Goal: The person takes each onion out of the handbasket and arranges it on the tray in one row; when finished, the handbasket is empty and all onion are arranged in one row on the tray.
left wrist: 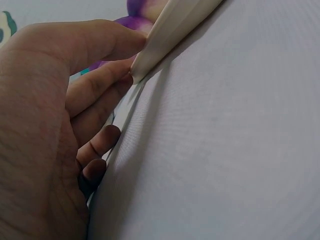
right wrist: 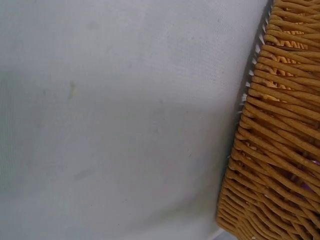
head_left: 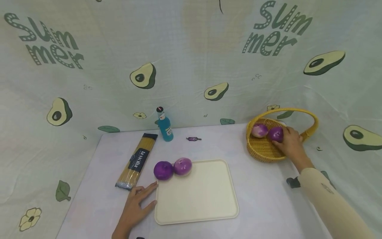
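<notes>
At the right, my right hand (head_left: 290, 142) reaches over the rim of a yellow wicker basket (head_left: 264, 156), its thumb and fingers around a dark purple onion (head_left: 275, 134). A paler purple onion (head_left: 259, 130) lies beside it in the basket. My left hand (head_left: 135, 205) touches the left edge of a cream rectangular tray (head_left: 197, 199) with thumb and fingertips; the left wrist view shows these fingers (left wrist: 102, 85) extended against the tray's rim (left wrist: 165, 35). Two more onions, one dark (head_left: 163, 170) and one lighter (head_left: 183, 166), sit side by side at the tray's far left corner.
A pack of spaghetti (head_left: 138, 159) lies left of the tray. Behind it stands a blue bottle (head_left: 165, 126) with a dark cap. A small purple wrapped candy (head_left: 194, 139) rests near the table's back edge. The basket's tall handle (head_left: 286, 110) arches above its opening.
</notes>
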Demonstrator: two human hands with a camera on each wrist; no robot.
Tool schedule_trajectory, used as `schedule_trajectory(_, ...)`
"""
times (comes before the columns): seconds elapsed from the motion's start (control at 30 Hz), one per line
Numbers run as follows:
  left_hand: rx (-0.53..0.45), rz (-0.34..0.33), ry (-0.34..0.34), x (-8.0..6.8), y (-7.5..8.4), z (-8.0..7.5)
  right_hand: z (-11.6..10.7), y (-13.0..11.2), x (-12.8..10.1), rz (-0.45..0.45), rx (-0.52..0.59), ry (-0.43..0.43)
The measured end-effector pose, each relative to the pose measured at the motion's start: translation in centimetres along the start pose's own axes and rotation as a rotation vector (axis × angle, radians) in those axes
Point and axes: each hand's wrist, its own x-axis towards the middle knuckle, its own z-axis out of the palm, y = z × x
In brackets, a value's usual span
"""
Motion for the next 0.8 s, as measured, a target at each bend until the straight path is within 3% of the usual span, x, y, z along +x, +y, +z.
schedule_trajectory(0.8,-0.003,-0.025,-0.029,-0.1,0.0,-0.1,-1.9,-1.9,-2.4,-0.005,0.053,0.0)
